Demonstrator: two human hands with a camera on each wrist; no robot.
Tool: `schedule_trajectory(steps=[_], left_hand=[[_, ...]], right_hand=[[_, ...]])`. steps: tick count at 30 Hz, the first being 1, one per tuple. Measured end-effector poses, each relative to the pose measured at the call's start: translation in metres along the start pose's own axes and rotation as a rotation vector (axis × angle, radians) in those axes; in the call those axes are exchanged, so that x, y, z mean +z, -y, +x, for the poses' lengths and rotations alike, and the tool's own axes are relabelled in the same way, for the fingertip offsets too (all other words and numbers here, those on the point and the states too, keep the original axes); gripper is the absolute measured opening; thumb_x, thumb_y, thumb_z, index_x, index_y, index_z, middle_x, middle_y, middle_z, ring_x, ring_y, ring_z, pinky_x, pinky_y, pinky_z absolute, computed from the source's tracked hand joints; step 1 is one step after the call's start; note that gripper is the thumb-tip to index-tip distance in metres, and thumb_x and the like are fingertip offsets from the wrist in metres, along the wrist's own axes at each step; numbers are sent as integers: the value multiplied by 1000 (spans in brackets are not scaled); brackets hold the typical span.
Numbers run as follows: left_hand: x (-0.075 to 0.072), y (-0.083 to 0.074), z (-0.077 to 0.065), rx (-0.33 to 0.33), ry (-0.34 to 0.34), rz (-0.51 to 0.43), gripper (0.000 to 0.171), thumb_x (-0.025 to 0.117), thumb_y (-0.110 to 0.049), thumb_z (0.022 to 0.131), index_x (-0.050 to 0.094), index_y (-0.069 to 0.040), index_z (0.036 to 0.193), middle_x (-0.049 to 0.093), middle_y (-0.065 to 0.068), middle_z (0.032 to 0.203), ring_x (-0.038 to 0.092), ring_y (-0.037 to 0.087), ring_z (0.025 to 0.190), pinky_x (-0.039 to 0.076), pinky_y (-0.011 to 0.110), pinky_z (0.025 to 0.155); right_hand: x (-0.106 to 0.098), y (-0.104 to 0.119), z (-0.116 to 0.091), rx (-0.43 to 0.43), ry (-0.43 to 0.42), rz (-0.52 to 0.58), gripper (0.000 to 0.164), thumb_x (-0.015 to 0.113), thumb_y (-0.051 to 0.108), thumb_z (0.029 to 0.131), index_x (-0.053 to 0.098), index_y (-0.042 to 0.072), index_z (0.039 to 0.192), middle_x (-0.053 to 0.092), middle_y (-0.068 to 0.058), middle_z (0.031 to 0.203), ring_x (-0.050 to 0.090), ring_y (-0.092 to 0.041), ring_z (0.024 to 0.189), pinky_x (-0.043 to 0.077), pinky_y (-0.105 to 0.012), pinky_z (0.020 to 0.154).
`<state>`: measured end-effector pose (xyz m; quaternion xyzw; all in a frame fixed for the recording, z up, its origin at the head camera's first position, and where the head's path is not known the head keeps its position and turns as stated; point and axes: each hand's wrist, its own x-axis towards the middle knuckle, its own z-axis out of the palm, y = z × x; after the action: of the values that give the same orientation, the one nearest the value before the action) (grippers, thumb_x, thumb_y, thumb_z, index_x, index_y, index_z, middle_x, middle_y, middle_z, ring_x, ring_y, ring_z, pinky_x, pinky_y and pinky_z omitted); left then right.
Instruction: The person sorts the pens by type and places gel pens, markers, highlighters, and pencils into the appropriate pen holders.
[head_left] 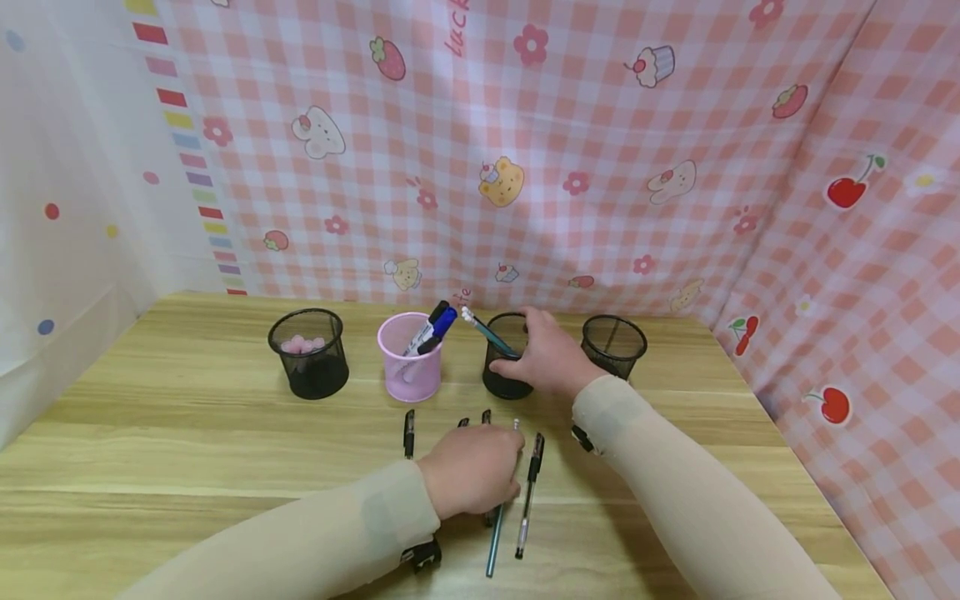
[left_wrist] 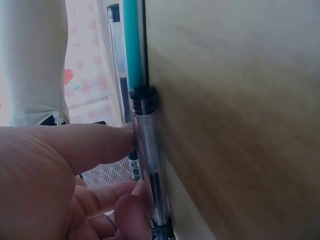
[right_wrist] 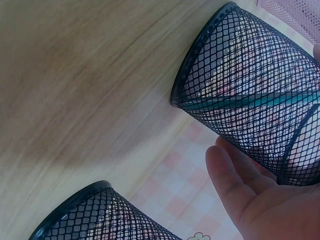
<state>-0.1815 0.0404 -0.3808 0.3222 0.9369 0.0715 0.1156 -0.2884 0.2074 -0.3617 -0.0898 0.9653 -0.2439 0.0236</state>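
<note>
My right hand (head_left: 551, 357) grips a black mesh pen cup (right_wrist: 250, 75) by its rim and side. Teal pencils (head_left: 489, 335) with white eraser ends lean inside that cup. Low over the table, my left hand (head_left: 474, 468) curls its thumb and fingers at another teal pencil (head_left: 496, 542), whose lower end sticks out toward me. A clear-barrelled gel pen (left_wrist: 150, 145) lies right beside this pencil and hides part of the grasp in the left wrist view. To the right of the left hand lies a black-capped gel pen (head_left: 531, 492).
One more black-capped pen (head_left: 408, 433) lies left of the left hand. A pink mesh cup (head_left: 412, 385) holds black- and blue-capped markers (head_left: 442, 323). At far left, a black cup (head_left: 318, 379) contains pink fluffy pieces (head_left: 302, 344). Another black mesh cup (head_left: 617, 354) stands right of the right hand.
</note>
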Motion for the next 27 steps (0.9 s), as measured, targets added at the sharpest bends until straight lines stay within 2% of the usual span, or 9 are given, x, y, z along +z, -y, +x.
schedule_trajectory(steps=[2,6,9,13,16,22,27], left_hand=[[-1,0,2,-9,7,-9,47,79,-38,93,68,-10,129,76,4,119,72,17,100,61,38,91],[-2,0,5,-31,4,-44,49,77,-36,95,64,-6,132,76,6,113,71,16,94,61,38,87],[-4,0,9,-34,-14,-48,46,77,-36,95,63,-4,126,75,6,102,69,15,85,61,37,81],[-7,2,14,-44,-9,-24,45,76,-36,95,64,-2,123,74,6,99,68,16,83,61,37,80],[-9,3,18,-57,8,-19,37,75,-33,95,66,-4,115,72,4,94,64,16,78,60,36,77],[-12,4,23,-79,22,-27,16,74,-25,92,66,-11,92,64,-2,80,57,16,67,52,34,62],[-15,1,21,-80,19,-38,8,72,-16,91,65,-12,89,61,-2,74,54,16,62,47,32,56]], right_hand=[[0,0,0,-4,-2,-3,109,81,58,86,25,7,164,38,-21,162,53,-39,139,48,-55,112],[0,0,0,-11,-2,-12,109,81,58,86,25,7,164,38,-21,161,54,-39,137,49,-55,112],[0,0,0,-11,1,-16,109,81,59,86,25,7,164,38,-21,162,54,-38,137,49,-55,111],[0,-1,1,-15,1,-20,109,81,59,86,25,7,164,37,-21,162,54,-38,137,49,-55,111],[1,-2,2,-18,-1,-18,109,81,58,86,25,6,164,38,-22,161,55,-38,136,49,-55,111],[0,-2,2,-17,1,-18,110,81,59,85,25,6,164,37,-21,162,54,-39,138,49,-56,111],[0,-1,1,-20,-1,-18,109,81,58,85,26,6,163,38,-22,161,53,-39,138,48,-55,112]])
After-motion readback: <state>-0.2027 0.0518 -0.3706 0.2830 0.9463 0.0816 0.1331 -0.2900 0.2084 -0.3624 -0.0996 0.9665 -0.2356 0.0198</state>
